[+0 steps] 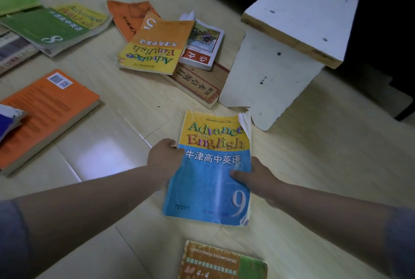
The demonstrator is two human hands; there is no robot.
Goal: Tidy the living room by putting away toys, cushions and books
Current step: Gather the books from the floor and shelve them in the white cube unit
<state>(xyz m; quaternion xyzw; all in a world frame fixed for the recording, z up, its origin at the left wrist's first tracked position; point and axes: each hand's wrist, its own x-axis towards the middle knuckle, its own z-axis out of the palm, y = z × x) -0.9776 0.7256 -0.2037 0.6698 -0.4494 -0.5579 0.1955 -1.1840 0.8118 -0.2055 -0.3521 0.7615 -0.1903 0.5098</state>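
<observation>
Nearest the viewer, a bare left forearm (89, 202) and right forearm (325, 202) reach forward from the bottom corners, and both hands meet on one book. The left hand (165, 157) grips the left edge of a blue-and-yellow textbook (206, 191), its fingers curled out of sight behind the cover. The right hand (260, 179) holds the right edge. Its thumb lies flat across the blue cover just above a large figure 9, and its other fingers are hidden underneath. The textbook faces up, titled "Advance with English", with its top right corner curled. It is over the pale wood floor (314, 166) in the middle of the view. Whether it rests on the boards or is lifted just clear cannot be told.

Just behind the curled corner stands a white wooden stool (269, 76). At the bottom edge lies one orange-and-green book (224, 260), apart from the hands.

Eleven books show in all. Beside the stool is a loose pile of four: a brown book (197, 84) lowest, a small red-banded book (202, 47), a yellow-and-orange volume 5 (155, 47) and an orange book (128, 18) behind. To the left one large orange book (47, 117) lies alone, overlapped at its end by a blue-and-white object (9, 119) too cut off to identify. At the far upper left four more overlap: a green volume 8 (45, 29) on a yellow book (85, 14), another green book (18, 0), and a blurred striped book (13, 54) at the edge.
</observation>
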